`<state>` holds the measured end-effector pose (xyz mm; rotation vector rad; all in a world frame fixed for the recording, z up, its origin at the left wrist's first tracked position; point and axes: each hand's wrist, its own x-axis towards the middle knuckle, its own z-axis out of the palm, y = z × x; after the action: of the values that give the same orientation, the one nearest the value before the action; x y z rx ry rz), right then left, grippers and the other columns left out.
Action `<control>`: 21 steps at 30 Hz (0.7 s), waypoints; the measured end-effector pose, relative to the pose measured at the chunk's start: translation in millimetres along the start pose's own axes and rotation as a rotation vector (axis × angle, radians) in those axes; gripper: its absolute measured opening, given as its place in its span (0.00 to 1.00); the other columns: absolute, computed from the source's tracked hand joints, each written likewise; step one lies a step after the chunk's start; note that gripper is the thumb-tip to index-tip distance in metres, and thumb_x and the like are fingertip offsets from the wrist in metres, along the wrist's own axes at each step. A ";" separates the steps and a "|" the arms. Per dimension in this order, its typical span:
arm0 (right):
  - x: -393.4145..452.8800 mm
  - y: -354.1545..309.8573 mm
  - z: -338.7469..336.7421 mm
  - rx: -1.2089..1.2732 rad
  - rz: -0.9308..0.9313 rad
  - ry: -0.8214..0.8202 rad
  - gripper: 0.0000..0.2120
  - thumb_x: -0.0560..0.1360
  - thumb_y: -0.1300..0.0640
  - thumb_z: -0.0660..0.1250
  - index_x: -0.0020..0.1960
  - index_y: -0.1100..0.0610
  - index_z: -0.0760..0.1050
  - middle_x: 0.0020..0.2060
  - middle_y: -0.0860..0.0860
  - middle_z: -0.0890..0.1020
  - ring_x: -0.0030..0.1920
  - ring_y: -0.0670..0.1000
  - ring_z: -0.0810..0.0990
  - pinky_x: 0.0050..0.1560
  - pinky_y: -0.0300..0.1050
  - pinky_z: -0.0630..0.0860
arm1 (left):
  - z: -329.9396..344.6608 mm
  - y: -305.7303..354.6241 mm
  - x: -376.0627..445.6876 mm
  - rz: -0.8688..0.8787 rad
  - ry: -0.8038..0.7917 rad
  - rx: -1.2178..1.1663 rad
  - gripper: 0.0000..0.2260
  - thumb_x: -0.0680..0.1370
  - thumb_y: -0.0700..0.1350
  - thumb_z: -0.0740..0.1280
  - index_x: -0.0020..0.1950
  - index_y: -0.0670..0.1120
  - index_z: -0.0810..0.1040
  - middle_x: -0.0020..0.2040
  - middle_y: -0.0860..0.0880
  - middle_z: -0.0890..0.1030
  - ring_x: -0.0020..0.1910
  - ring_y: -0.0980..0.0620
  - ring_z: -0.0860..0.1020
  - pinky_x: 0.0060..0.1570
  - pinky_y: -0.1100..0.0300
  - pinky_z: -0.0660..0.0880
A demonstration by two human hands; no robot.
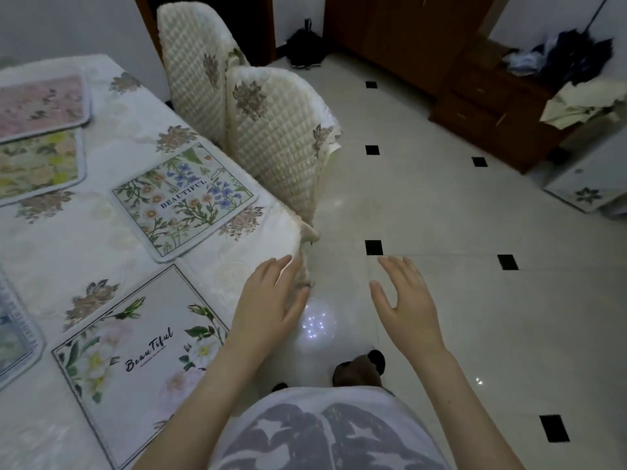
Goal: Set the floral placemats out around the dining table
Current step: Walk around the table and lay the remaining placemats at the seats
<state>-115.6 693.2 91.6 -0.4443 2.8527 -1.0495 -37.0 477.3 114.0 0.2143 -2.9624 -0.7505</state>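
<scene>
While both hands are being held empty, little seems to be left of the laying-out. The left hand (271,300) is hovering at the corner of the counter (101,245), low in the middle of the frame, its fingers (283,266) spread flat and holding nothing; whether they are touching the cloth cannot be told. The right hand (403,300) is being held over the floor (475,215), fingers open and loose.

Four placemats are lying flat in full view: a pale mat (135,354) at lower left, a blue-flowered mat (185,198) just above it, a yellow mat (37,164) and a pink mat (40,103) at upper left, the pink one's edge apparently overlapping the yellow. A fifth, bluish mat (17,334) is being cut off by the left edge.

For a tidy finish, the two slanted mats would best be squared to the counter's edge, each pressed flat with an open palm so the embroidered cloth is not being dragged.

Two quilted chairs (271,140) are tucked in at the far side. Wooden cabinets (475,96) are standing at upper right.
</scene>
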 end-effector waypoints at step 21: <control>178.4 194.8 -174.7 -0.064 0.009 0.051 0.21 0.78 0.51 0.61 0.70 0.53 0.67 0.71 0.51 0.69 0.75 0.51 0.59 0.71 0.40 0.54 | 113.1 208.7 231.9 0.043 0.035 -0.003 0.23 0.78 0.56 0.54 0.69 0.45 0.68 0.64 0.48 0.74 0.63 0.50 0.70 0.63 0.61 0.62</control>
<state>-362.2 891.3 105.7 -0.4140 2.9370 -0.9848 -302.6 676.0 124.2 0.1613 -2.9225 -0.7384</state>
